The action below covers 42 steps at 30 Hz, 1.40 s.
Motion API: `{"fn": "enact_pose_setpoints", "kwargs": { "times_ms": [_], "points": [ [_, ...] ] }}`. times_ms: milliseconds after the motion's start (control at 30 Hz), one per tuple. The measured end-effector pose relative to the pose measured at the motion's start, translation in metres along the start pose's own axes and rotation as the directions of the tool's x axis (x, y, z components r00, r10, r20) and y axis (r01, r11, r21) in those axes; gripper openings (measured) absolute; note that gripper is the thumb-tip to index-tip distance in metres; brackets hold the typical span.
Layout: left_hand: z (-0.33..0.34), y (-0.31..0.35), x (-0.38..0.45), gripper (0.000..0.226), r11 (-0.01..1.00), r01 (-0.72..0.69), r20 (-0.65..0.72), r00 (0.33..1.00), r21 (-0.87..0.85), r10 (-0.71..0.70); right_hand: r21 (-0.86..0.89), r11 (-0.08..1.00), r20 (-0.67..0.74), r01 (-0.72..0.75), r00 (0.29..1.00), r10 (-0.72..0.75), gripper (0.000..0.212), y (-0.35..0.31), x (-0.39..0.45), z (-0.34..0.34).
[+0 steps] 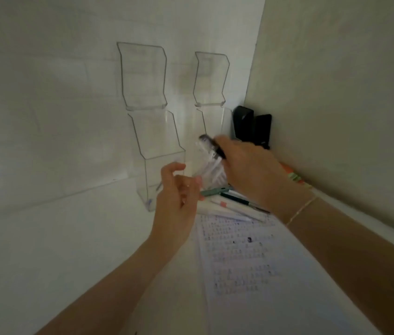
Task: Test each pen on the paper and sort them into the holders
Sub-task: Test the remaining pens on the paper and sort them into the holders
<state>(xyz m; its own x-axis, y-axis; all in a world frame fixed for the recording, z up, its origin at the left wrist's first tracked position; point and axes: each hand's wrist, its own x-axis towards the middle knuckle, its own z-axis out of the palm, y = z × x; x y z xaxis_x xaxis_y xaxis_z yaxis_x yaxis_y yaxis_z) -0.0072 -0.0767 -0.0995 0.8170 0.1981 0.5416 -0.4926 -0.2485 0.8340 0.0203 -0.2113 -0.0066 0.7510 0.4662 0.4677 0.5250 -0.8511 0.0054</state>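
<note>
White desk [46, 262] across the lower frame, lined paper [251, 274] at lower centre-right. Two clear tiered holders [152, 131] against the wall, upper centre. Right hand [251, 172] at centre, gripping a blurred dark pen [211, 146] before the right holder [211, 81]. Left hand [176, 201] beside, fingers loosely curled, holding nothing. Loose pens [234, 201] lying just above the paper.

No readable text. Paper [251, 262] carries rows of small dark marks, too blurred to read; no labels, brands or numbers legible elsewhere.
</note>
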Motion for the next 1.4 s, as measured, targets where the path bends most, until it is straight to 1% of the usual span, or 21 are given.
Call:
{"fn": "enact_pose_setpoints", "kwargs": {
  "times_ms": [67, 133, 233, 300, 400, 467, 567, 633, 733, 833, 867, 900, 967, 1000, 1033, 1067, 1100, 1133, 1200, 1300, 1400],
  "points": [
    [-0.003, -0.026, -0.006, 0.031, 0.965, -0.061, 0.168, 0.986, 0.255, 0.018, 0.309, 0.943, -0.049, -0.127, 0.988, 0.149, 0.056, -0.003, 0.036, -0.014],
    [-0.002, -0.05, -0.012, 0.048, 0.875, -0.153, 0.381, 0.924, 0.458, -0.038, 0.597, 0.795, -0.137, -0.105, 0.964, 0.229, 0.065, -0.012, 0.071, -0.02],
    [0.001, -0.069, -0.014, 0.07, 0.685, -0.341, 0.57, 0.811, 0.644, -0.131, 0.739, 0.674, -0.241, 0.008, 0.937, 0.253, 0.067, -0.036, 0.107, -0.007],
    [0.001, -0.069, -0.014, 0.074, 0.614, -0.394, 0.611, 0.769, 0.684, -0.187, 0.753, 0.658, -0.226, 0.014, 0.945, 0.237, 0.068, -0.052, 0.118, 0.012],
    [0.0, -0.069, -0.014, 0.073, 0.613, -0.381, 0.62, 0.749, 0.692, -0.235, 0.713, 0.701, -0.156, -0.026, 0.968, 0.195, 0.064, -0.066, 0.121, 0.043],
    [0.0, -0.073, -0.014, 0.073, 0.614, -0.388, 0.621, 0.752, 0.687, -0.22, 0.643, 0.765, -0.139, -0.022, 0.98, 0.145, 0.053, -0.069, 0.116, 0.059],
    [0.001, -0.079, -0.015, 0.073, 0.619, -0.39, 0.621, 0.756, 0.682, -0.208, 0.457, 0.889, -0.099, -0.013, 0.993, 0.065, 0.033, -0.068, 0.108, 0.072],
    [0.001, -0.079, -0.014, 0.074, 0.617, -0.39, 0.619, 0.757, 0.684, -0.207, 0.39, 0.921, -0.054, -0.013, 0.998, 0.037, 0.023, -0.066, 0.103, 0.076],
    [0.001, -0.076, -0.014, 0.076, 0.61, -0.39, 0.614, 0.761, 0.69, -0.209, 0.372, 0.928, 0.024, -0.024, 1.0, 0.016, 0.009, -0.062, 0.096, 0.077],
    [0.0, -0.074, -0.014, 0.071, 0.612, -0.376, 0.62, 0.746, 0.695, -0.245, 0.437, 0.899, 0.123, -0.036, 0.992, -0.02, 0.023, -0.06, 0.094, 0.066],
    [0.0, -0.074, -0.014, 0.07, 0.613, -0.376, 0.623, 0.741, 0.695, -0.251, 0.485, 0.874, 0.079, -0.015, 0.997, -0.027, 0.022, -0.058, 0.095, 0.06],
    [-0.001, -0.073, -0.014, 0.07, 0.614, -0.375, 0.623, 0.74, 0.695, -0.253, 0.524, 0.852, -0.018, 0.002, 1.0, 0.008, 0.019, -0.053, 0.095, 0.052],
    [-0.001, -0.072, -0.014, 0.069, 0.618, -0.368, 0.621, 0.741, 0.695, -0.256, 0.553, 0.833, -0.256, -0.005, 0.951, 0.176, 0.014, -0.038, 0.089, 0.037],
    [-0.001, -0.072, -0.014, 0.069, 0.62, -0.364, 0.619, 0.741, 0.695, -0.259, 0.533, 0.844, -0.306, -0.057, 0.918, 0.254, 0.012, -0.028, 0.081, 0.033],
    [-0.001, -0.072, -0.015, 0.069, 0.62, -0.362, 0.619, 0.74, 0.696, -0.263, 0.469, 0.87, -0.255, -0.152, 0.92, 0.297, 0.013, -0.017, 0.071, 0.032],
    [-0.001, -0.072, -0.015, 0.069, 0.619, -0.361, 0.619, 0.739, 0.698, -0.267, 0.333, 0.907, -0.108, -0.256, 0.946, 0.307, 0.013, -0.007, 0.058, 0.036],
    [0.0, -0.072, -0.015, 0.07, 0.618, -0.361, 0.619, 0.739, 0.698, -0.268, 0.147, 0.935, 0.096, -0.323, 0.945, 0.311, 0.011, 0.001, 0.044, 0.043],
    [0.0, -0.072, -0.015, 0.07, 0.618, -0.362, 0.618, 0.739, 0.699, -0.267, -0.021, 0.944, 0.284, -0.328, 0.904, 0.32, 0.008, 0.008, 0.03, 0.052],
    [0.0, -0.071, -0.014, 0.07, 0.615, -0.363, 0.615, 0.745, 0.7, -0.26, -0.164, 0.944, 0.492, -0.286, 0.806, 0.33, 0.011, 0.012, 0.004, 0.068],
    [0.0, -0.071, -0.016, 0.069, 0.628, -0.356, 0.605, 0.76, 0.692, -0.236, -0.151, 0.959, 0.561, -0.239, 0.778, 0.282, 0.027, 0.012, -0.02, 0.084],
    [-0.001, -0.069, -0.017, 0.081, 0.678, -0.322, 0.573, 0.8, 0.661, -0.178, -0.136, 0.96, 0.547, -0.247, 0.789, 0.28, 0.024, 0.016, -0.024, 0.088]
  ]
}}
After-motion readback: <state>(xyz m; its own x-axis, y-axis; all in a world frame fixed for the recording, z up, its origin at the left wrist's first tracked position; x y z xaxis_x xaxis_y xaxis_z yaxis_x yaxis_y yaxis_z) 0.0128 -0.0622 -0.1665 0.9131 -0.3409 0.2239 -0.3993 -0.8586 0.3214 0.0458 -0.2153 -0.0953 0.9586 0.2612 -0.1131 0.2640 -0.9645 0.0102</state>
